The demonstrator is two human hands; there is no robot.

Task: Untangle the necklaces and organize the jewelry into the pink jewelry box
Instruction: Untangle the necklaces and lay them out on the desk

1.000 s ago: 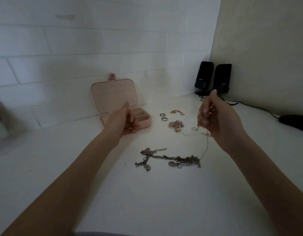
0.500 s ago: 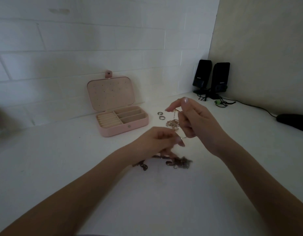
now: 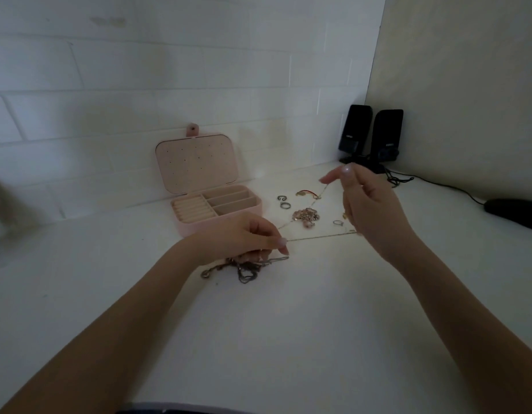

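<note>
Nearest the camera, two bare forearms reach out over a white tabletop (image 3: 288,339). Using the pink jewelry box (image 3: 212,204) as the landmark: in front of it and a little to its right lies a dark tangled chain pile (image 3: 243,268), partly under the left hand (image 3: 243,237). That hand hovers just in front of the box's front wall, its fingers curled, thumb and forefinger pinching one end of a thin gold chain (image 3: 318,236). The chain runs taut to the right, away from the box, up to the right hand (image 3: 369,204), which is raised above the table well right of the box. The right hand's fingers curl around the chain, and its forefinger and thumb pinch a higher stretch of it near the fingertips.

Between the box and the right hand, on the table, sit a rose-gold jewelry cluster (image 3: 306,216), a small ring (image 3: 338,223), two silver rings (image 3: 284,202) just right of the box, and a gold piece with a red strand (image 3: 305,192).

The box stands open, lid upright against the white tiled wall (image 3: 169,70); its ring rolls and divided compartments look bare.

Far right of the box, in the corner, stand two black speakers (image 3: 370,135) with cables, and a black computer mouse (image 3: 512,212) lies at the right edge.
</note>
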